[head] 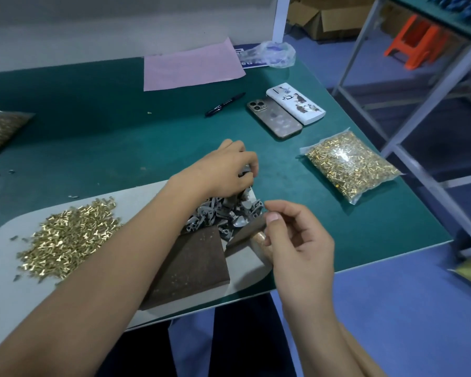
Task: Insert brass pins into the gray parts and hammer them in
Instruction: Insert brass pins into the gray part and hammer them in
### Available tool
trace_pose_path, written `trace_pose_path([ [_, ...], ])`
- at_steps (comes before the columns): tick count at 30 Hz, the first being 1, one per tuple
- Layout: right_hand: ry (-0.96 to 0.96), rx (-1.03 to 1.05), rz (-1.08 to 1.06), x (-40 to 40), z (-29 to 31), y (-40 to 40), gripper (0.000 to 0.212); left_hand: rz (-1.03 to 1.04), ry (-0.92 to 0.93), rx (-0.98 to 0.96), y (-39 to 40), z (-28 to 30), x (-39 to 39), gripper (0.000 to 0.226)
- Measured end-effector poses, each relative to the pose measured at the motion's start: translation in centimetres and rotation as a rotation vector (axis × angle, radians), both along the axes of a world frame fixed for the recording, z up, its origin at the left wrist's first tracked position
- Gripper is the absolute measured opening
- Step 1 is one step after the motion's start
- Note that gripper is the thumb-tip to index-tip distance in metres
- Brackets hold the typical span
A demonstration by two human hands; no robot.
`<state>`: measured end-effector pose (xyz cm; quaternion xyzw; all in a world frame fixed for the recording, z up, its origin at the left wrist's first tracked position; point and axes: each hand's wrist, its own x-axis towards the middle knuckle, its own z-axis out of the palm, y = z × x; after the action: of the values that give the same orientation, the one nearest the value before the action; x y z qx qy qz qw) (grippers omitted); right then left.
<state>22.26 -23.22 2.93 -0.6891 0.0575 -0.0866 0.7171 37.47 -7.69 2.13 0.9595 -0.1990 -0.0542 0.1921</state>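
- Two hands work over the gray board [8, 268]: your left hand [223, 170] reaches across, fingers curled into the heap of gray parts [223, 213] at twelve o'clock from the brown block [191, 265].
- Your right hand [297, 240] curls loosely around the hammer [249, 232], thumb on its head.
- Loose brass pins [68, 238] lie at nine o'clock.
- You seem to be picking a part; next, seat a pin and steady it on the block.

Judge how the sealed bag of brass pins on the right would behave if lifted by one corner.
The bag of brass pins is thin clear plastic packed full, so it would likely sag, its contents shifting. Probably heavy for its size. Its glossy film may slip.
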Motion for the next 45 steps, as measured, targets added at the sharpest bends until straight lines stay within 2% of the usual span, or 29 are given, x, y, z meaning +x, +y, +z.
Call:
trace_pose_path([
  [6, 0.019, 0.012, 0.058, -0.2, -0.5, 1.5, 0.024, 0.020, 0.043, -0.013, 2.1, 0.0, -2.3, 0.022],
  [14, 0.023, -0.020, 0.096, -0.4, -0.6, 2.9, 0.023, 0.044, 0.058, -0.115, 3.5, 1.5, -5.0, 0.049],
  [17, 0.027, -0.019, 0.093, -0.5, -0.7, 3.0, 0.025, 0.122, -0.031, -0.350, 4.2, 2.1, -7.1, 0.052],
  [21, 0.035, 0.000, 0.127, -1.0, -0.8, 3.0, 0.034, 0.319, -0.149, -0.729, 5.0, 2.3, -11.8, 0.025],
  [23, 0.036, 0.016, 0.160, -1.3, -0.8, 3.2, 0.035, 0.430, -0.175, -0.863, 5.1, 2.1, -14.5, 0.035],
  [26, 0.036, 0.026, 0.200, -1.8, -0.8, 3.7, 0.030, 0.541, -0.100, -1.049, 5.2, 2.0, -17.5, 0.041],
  [29, 0.013, -0.017, 0.220, -2.3, -0.7, 4.2, 0.026, 0.624, 0.092, -1.200, 5.3, 2.6, -18.2, 0.025],
  [31, -0.011, -0.056, 0.228, -2.4, -0.6, 4.4, 0.024, 0.681, 0.185, -1.358, 5.3, 2.8, -18.4, 0.027],
  [35, -0.027, -0.056, 0.241, -2.9, -0.2, 4.6, 0.018, 0.757, 0.137, -1.439, 5.2, 1.1, -20.4, 0.043],
  [38, -0.044, -0.095, 0.256, -3.3, 0.0, 4.7, 0.014, 0.683, 0.092, -1.470, 5.0, 0.9, -21.2, 0.034],
  [42, -0.110, -0.215, 0.264, -3.7, 0.1, 4.7, 0.016, 0.624, 0.082, -1.635, 4.7, 1.2, -21.9, 0.023],
  [45, -0.099, -0.205, 0.264, -3.8, 0.2, 4.6, 0.016, 0.624, 0.116, -1.604, 4.7, 1.6, -22.2, 0.021],
])
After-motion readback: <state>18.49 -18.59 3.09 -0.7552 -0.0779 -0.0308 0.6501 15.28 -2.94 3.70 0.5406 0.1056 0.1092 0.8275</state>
